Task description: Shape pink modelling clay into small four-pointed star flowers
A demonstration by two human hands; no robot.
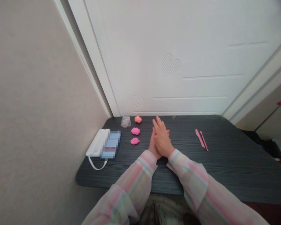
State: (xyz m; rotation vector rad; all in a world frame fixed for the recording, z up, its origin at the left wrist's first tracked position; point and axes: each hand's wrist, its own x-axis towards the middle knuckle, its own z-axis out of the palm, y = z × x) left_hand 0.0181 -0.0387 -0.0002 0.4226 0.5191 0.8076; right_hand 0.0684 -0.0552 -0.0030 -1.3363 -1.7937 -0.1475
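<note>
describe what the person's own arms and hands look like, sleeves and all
Both arms wear long, loose sleeves with soft stripes in pink, white, pale green and a little yellow. The cuffs are turned back or flared near the wrists. The left hand and right hand are bare, with no glove, ring or bracelet visible.

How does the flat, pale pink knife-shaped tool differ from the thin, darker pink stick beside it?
The knife-shaped tool is broader and paler; the thin stick is narrower and darker. The knife-shaped tool lies to the left, its far end reaching farther from you than the stick's. Both lie on the dark table, slanting roughly the same way.
</note>
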